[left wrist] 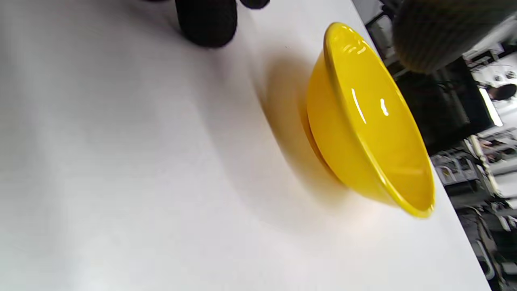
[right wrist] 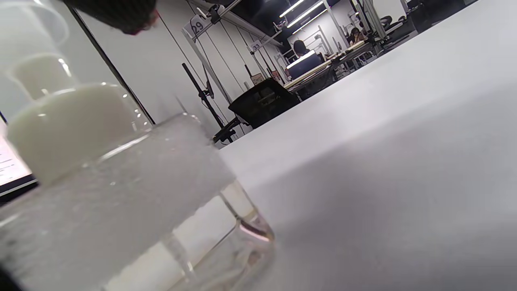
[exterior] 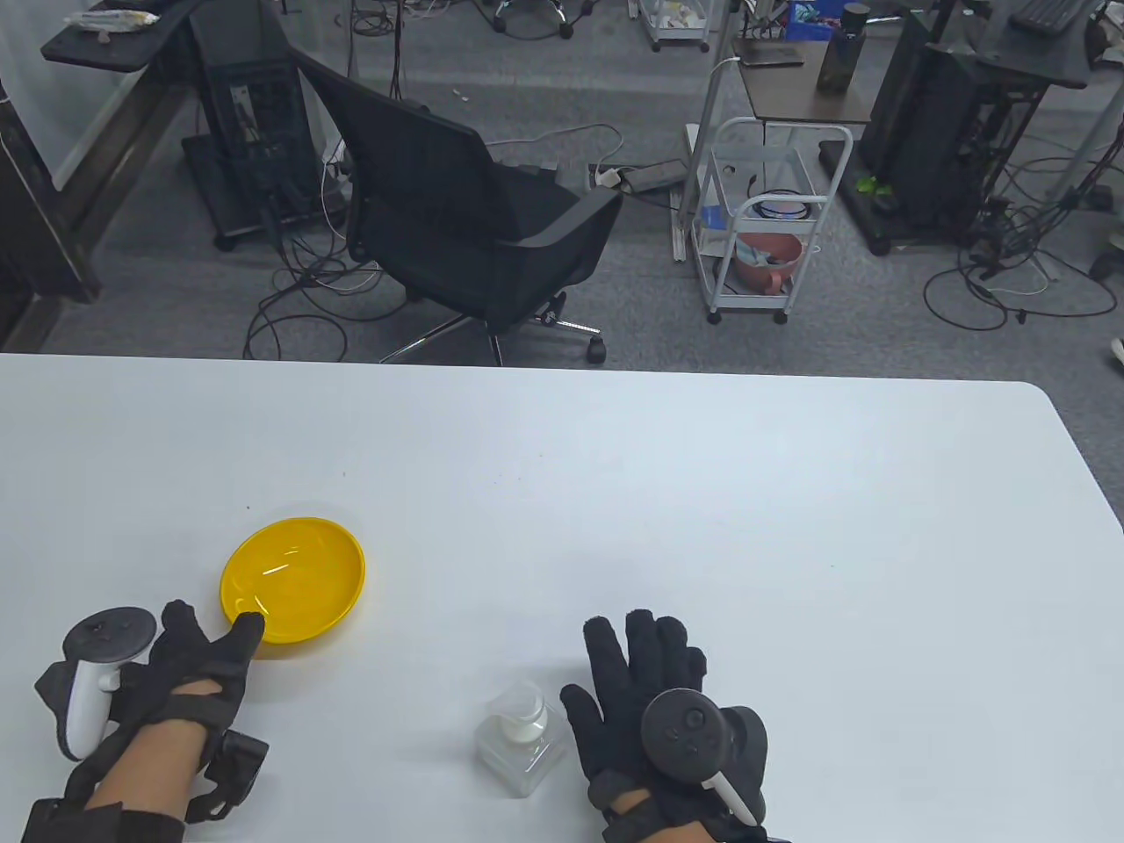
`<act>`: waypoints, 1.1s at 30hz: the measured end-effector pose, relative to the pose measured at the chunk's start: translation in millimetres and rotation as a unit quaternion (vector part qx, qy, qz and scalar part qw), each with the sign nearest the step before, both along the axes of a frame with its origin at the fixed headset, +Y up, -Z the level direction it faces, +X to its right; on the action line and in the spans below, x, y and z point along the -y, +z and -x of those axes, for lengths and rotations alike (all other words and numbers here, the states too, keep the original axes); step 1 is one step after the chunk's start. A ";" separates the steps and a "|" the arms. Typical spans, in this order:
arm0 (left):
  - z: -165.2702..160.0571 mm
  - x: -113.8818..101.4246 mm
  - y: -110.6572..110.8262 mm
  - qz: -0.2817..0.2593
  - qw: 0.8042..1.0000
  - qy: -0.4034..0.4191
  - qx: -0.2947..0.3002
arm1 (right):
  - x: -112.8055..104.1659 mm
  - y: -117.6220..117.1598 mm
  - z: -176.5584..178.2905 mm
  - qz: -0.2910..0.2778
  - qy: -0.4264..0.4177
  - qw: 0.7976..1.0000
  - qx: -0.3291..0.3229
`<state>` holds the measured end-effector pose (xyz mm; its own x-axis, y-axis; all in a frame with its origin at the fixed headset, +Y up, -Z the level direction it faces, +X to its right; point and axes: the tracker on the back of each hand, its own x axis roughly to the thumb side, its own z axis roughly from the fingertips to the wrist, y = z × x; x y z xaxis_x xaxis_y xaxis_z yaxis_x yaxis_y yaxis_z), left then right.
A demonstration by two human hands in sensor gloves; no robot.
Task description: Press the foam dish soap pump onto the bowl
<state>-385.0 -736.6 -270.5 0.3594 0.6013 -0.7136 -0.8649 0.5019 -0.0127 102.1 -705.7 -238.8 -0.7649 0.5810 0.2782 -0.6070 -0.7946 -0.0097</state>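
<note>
A yellow bowl (exterior: 292, 580) stands upright on the white table (exterior: 615, 492) at the front left. My left hand (exterior: 215, 630) lies just in front of it, one fingertip (exterior: 250, 625) at the bowl's near rim; it does not grip the bowl. In the left wrist view the bowl (left wrist: 363, 121) is close, with a dark fingertip (left wrist: 206, 20) on the table beside it. A clear foam soap bottle (exterior: 521, 738) with a white pump stands at the front centre. My right hand (exterior: 637, 654) lies flat with spread fingers just right of it, apart from it. The bottle (right wrist: 113, 194) fills the right wrist view's left side.
The table's far edge runs across the middle of the table view, its rounded right corner (exterior: 1045, 395) at the right. Beyond it on the floor stand a black office chair (exterior: 474, 219) and a white trolley (exterior: 764, 228).
</note>
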 end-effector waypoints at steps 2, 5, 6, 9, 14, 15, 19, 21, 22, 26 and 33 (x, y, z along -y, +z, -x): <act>5.8 -1.8 -7.2 0.012 0.999 -0.022 -0.026 | 0.2 0.5 0.5 0.003 -0.011 1.000 -0.006; 8.9 -2.8 -15.4 0.023 0.999 -0.017 -0.046 | 1.7 -0.3 -0.6 0.007 -0.027 1.000 -0.008; 8.6 -1.6 -18.2 0.026 0.998 -0.006 -0.054 | 2.5 -0.7 -1.1 0.009 -0.030 0.999 -0.009; 10.3 3.2 -23.0 0.035 0.997 -0.012 -0.060 | 4.2 -2.0 -2.6 0.016 -0.040 0.999 -0.012; 9.1 11.7 -29.1 0.021 0.998 0.004 -0.061 | 6.4 -3.9 -2.5 0.021 -0.056 0.998 -0.010; 8.2 12.0 -30.2 0.020 0.998 0.004 -0.059 | 6.7 -4.1 -2.1 0.022 -0.056 0.998 -0.011; -0.3 16.6 -32.5 0.006 0.998 0.034 -0.045 | 7.5 -5.1 -0.1 0.023 -0.059 0.998 -0.014; -4.4 21.2 -31.8 -0.010 0.997 0.064 -0.047 | 7.6 -5.3 0.0 0.021 -0.059 0.998 -0.014; -8.1 23.8 -30.3 -0.019 0.995 0.084 -0.047 | 7.8 -5.2 -0.6 0.020 -0.061 0.998 -0.015; -19.5 23.6 -23.5 -0.049 0.992 0.109 -0.029 | 8.3 -5.1 -4.3 0.020 -0.075 0.997 -0.010; -47.0 -3.6 -0.8 -0.123 0.983 0.132 0.026 | 9.9 -5.1 -10.1 0.024 -0.087 0.996 -0.004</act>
<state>-338.0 -733.1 -271.3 0.2001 0.8301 -0.5204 -0.9666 0.2542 0.0338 112.1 -715.6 -243.9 -0.6492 0.7177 0.2521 -0.7359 -0.6764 0.0303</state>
